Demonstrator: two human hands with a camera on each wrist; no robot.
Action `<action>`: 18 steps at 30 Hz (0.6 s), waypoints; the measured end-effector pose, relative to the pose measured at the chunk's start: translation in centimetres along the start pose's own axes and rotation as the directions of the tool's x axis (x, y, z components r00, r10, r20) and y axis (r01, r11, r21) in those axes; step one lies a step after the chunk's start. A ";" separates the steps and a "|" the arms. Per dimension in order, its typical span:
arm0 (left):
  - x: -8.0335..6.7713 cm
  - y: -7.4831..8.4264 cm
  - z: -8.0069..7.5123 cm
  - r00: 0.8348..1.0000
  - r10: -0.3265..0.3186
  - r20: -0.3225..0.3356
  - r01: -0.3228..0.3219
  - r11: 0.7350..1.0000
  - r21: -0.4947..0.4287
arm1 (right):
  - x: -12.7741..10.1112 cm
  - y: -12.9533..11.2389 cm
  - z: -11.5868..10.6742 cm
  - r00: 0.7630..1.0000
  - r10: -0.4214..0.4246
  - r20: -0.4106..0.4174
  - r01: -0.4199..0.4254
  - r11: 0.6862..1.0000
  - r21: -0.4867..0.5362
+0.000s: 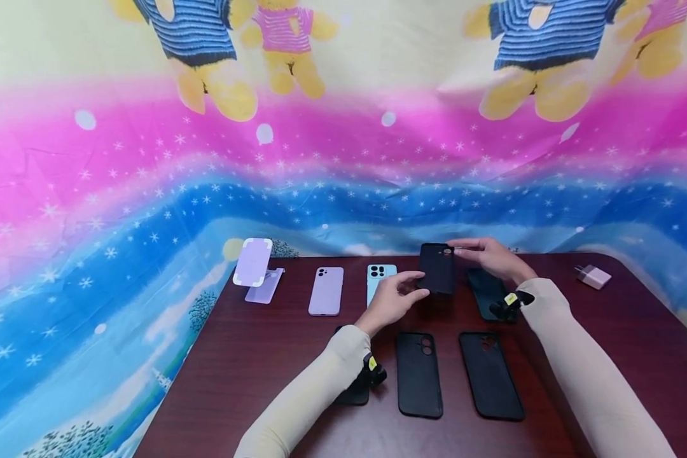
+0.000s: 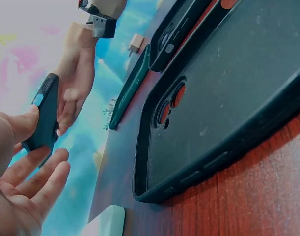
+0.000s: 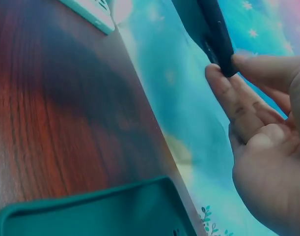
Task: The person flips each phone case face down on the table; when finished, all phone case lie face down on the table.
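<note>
The left hand (image 1: 390,298) and right hand (image 1: 491,258) both pinch the raised black case (image 1: 437,272) right of the mint phone (image 1: 380,281), apparently a handling step calling for steady grips next.

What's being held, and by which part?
A black phone case: the left hand holds its lower left edge, the right hand pinches its upper right corner.

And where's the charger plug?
Head view: the charger plug lies toward the back right of the table, right of the green case and the right hand.
</note>
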State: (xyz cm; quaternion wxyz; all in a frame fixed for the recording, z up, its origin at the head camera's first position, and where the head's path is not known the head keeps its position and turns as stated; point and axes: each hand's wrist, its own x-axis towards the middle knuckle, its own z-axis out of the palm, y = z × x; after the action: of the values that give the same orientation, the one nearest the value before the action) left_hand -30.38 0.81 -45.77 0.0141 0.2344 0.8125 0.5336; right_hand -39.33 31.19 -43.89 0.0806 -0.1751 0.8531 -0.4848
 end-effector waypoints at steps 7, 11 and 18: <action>0.0 0.1 -0.5 1.000 -0.014 0.004 0.014 0.998 -0.063 | 0.6 -0.4 0.1 1.000 -0.020 0.004 0.020 0.990 0.137; 0.0 0.2 -0.9 1.000 -0.022 0.015 0.023 0.992 -0.122 | 0.8 -0.3 0.0 0.999 -0.041 0.031 0.034 0.977 0.208; -0.2 0.1 -1.3 0.999 -0.011 0.037 0.016 0.992 -0.126 | 0.9 0.1 0.2 0.996 -0.069 0.049 0.056 0.972 0.228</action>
State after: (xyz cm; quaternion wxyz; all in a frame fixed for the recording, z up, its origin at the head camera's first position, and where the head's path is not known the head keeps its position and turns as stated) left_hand -30.53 -0.40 -45.15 0.0472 0.2372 0.7782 0.5795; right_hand -40.10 30.71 -44.07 0.1090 -0.2050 0.7838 -0.5760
